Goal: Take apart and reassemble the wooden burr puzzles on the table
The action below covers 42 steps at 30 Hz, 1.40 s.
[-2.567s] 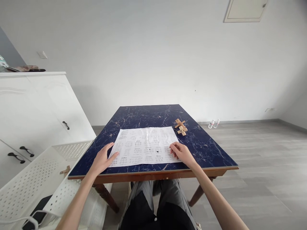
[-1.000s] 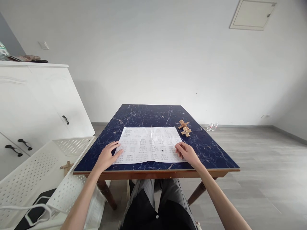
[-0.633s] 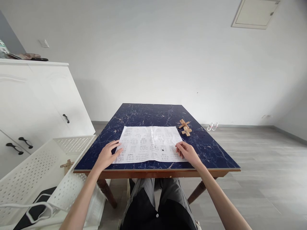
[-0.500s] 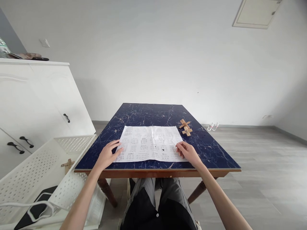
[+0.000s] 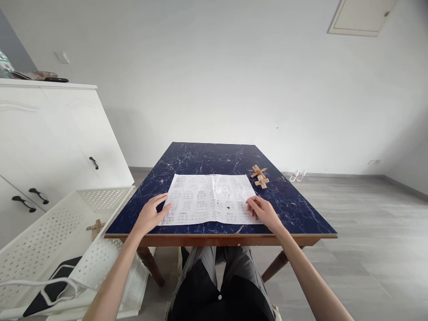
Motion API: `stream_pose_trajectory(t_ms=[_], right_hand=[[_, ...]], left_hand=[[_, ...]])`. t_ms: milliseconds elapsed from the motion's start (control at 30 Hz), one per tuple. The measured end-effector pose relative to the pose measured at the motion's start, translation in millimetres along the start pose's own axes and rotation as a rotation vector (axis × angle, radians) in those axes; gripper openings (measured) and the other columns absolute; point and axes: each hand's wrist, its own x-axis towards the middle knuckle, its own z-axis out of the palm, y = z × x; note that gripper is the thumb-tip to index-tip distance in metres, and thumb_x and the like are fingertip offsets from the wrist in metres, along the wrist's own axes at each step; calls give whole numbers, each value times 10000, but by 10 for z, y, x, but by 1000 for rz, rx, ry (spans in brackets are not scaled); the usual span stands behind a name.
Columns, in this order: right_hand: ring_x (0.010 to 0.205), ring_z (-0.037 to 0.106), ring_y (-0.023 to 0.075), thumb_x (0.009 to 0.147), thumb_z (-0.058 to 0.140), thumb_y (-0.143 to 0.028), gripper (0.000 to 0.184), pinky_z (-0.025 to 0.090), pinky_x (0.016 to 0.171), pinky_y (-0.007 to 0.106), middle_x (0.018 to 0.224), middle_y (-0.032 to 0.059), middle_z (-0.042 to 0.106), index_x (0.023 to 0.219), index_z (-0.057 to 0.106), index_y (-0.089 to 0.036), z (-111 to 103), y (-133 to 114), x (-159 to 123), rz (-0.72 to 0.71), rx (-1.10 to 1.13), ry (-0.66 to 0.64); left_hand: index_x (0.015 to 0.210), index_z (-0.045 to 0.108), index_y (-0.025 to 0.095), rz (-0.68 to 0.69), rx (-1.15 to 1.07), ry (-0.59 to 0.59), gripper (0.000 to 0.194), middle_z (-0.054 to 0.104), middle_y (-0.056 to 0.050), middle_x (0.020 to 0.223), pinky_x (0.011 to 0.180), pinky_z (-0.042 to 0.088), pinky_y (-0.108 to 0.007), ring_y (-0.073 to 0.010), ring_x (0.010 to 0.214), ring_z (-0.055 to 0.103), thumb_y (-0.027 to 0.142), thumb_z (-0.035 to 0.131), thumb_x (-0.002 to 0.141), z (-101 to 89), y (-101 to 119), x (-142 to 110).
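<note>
A large printed sheet of paper [image 5: 200,200] with a crease down its middle lies flat near the front of the blue marbled table [image 5: 210,158]. My left hand [image 5: 152,214] rests at the sheet's left edge, fingers spread and thumb on the paper. At the right edge my right hand [image 5: 262,211] has its fingers curled together against the paper; whether they pinch the edge is hard to see. Beyond that hand stands a small wooden model plane [image 5: 259,175], made of crossed light-brown pieces.
A white perforated basket [image 5: 47,232] on the left holds a wooden piece [image 5: 96,227], a dark flat object [image 5: 50,290] and white cable. Behind it stands a white cabinet [image 5: 53,129]. Clear plastic bottles [image 5: 297,175] lie on the floor by the wall.
The view has shifted very slightly. Both hands, the sheet and the wooden model keep the same places on the table.
</note>
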Motion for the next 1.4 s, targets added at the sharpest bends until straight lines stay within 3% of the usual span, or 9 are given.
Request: stream_pose_trajectory(t_ms=[433,1167,1400], right_hand=[[544,572,159,920,646,-814,596,476,498,286,756,49,720,866,686,-221,-14,-14,-6,7,0,-8],[522,571,150,908,673,-806,587,453,468,276,747,43,716,853,693,-222,6,76,22,-6,10,7],[532,563,151,915,667,-803,582,455,481,276,756,42,713,868,690,-223,0,99,22,-3,5,3]], left_hand=[[1487,680,211,-18,-5,0,777,611,-111,1622,1096,594,-431,-382,1465,599,772,522,974,7,-11,0],[1414,726,212,2,-24,13,708,636,-121,1594,1219,505,-501,-385,1490,577,733,535,974,15,-30,-2],[1403,728,220,10,-19,9,692,640,-109,1591,1212,513,-471,-368,1490,578,729,528,980,2,-1,-14]])
